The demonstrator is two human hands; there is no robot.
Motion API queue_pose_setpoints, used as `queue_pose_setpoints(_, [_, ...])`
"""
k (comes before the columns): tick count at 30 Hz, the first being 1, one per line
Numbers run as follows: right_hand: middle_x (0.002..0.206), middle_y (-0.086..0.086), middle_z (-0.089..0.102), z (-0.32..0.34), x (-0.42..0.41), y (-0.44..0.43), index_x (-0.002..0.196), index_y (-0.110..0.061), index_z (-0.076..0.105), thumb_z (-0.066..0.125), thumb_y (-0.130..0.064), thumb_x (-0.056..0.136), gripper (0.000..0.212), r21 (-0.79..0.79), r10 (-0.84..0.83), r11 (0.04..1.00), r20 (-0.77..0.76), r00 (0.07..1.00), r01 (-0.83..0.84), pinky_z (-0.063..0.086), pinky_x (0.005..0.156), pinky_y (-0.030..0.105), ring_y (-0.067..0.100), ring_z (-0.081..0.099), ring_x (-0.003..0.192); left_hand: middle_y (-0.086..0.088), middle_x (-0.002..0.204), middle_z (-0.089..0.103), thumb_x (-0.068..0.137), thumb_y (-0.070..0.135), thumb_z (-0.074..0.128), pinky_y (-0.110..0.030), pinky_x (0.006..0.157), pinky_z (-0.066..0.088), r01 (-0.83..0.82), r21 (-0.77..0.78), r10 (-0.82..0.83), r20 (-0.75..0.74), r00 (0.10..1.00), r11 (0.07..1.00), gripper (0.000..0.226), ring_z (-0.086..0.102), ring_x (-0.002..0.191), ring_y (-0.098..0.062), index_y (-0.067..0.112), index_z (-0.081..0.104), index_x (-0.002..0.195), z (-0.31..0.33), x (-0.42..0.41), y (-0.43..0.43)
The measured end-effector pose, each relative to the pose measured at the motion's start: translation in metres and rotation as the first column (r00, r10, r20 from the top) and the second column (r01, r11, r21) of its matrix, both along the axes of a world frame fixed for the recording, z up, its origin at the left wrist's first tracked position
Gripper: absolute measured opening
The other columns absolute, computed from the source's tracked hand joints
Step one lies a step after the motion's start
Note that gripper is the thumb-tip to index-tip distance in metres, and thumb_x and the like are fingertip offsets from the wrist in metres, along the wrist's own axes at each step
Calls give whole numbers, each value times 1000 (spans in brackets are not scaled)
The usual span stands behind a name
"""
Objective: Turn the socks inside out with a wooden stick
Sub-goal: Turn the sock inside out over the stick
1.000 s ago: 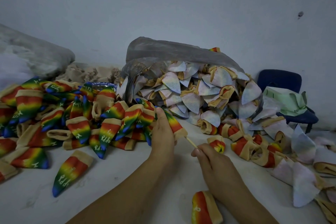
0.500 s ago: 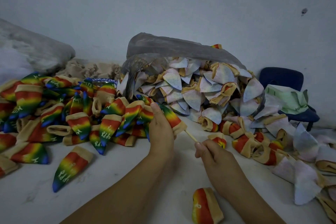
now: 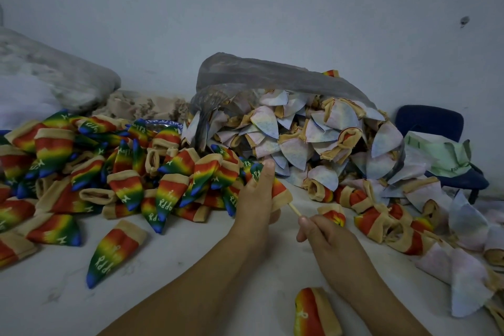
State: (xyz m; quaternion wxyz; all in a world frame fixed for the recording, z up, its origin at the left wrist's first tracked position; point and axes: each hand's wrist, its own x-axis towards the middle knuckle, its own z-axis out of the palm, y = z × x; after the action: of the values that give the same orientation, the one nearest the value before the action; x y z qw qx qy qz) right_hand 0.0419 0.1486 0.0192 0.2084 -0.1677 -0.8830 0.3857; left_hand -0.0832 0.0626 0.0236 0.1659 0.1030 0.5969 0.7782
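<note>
My left hand (image 3: 256,199) grips a rainbow sock (image 3: 281,191) with a tan cuff, its pointed tip up by my fingertips. A thin wooden stick (image 3: 294,209) comes out of the cuff, and my right hand (image 3: 327,237) pinches its near end. Most of the stick is hidden inside the sock. To the left lies a pile of rainbow socks (image 3: 114,172) turned colour side out. Behind and to the right, pale inside-out socks (image 3: 294,142) spill from a grey plastic bag (image 3: 259,73).
A single rainbow sock (image 3: 111,254) lies alone on the white surface (image 3: 191,248), and another (image 3: 313,314) sits near my right forearm. A dark blue chair (image 3: 431,123) with green cloth (image 3: 441,155) stands at the right. A grey bundle (image 3: 54,73) rests against the wall on the left.
Both hands hold the same grip; the sock on the stick has shifted slightly, and a bit more stick shows between cuff and right hand.
</note>
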Motion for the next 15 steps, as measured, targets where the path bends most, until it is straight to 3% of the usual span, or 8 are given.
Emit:
queue_pose_setpoints(5, [67, -26, 58, 5, 7, 13, 71, -34, 56, 39, -50, 93, 32, 232, 49, 971, 28, 998, -54, 36, 53, 19, -2, 53, 66, 0, 52, 42, 90, 48, 62, -18, 34, 29, 115, 65, -120, 80, 990, 991, 40, 37, 34, -8, 12, 46, 84, -2, -1, -6])
queue_pose_setpoints(7, [68, -20, 58, 9, 11, 20, 76, -33, 58, 30, -61, 87, 41, 326, 52, 944, 35, 998, -61, 39, 54, 26, 4, 54, 66, -1, 54, 43, 89, 44, 65, -18, 35, 29, 108, 78, -116, 101, 988, 991, 37, 38, 35, -9, 12, 48, 87, -3, -2, -6])
queue_pose_setpoints(10, [75, -27, 54, 14, 16, 29, 79, -34, 57, 14, -71, 77, 58, 473, 22, 880, 62, 998, -49, 31, 46, 21, 1, 52, 70, 0, 54, 45, 88, 41, 69, -18, 36, 31, 106, 63, -112, 92, 989, 992, 35, 40, 36, -9, 12, 50, 88, -6, -2, -6])
queue_pose_setpoints(15, [71, -33, 52, 21, 20, 33, 77, -38, 55, 11, -74, 74, 57, 498, 10, 865, 125, 992, -71, 33, 47, 21, -3, 52, 67, -11, 81, 50, 86, 39, 71, -22, 46, 37, 70, -28, -68, 81, 994, 997, 40, 45, 60, -17, 10, 52, 105, -5, 2, -4])
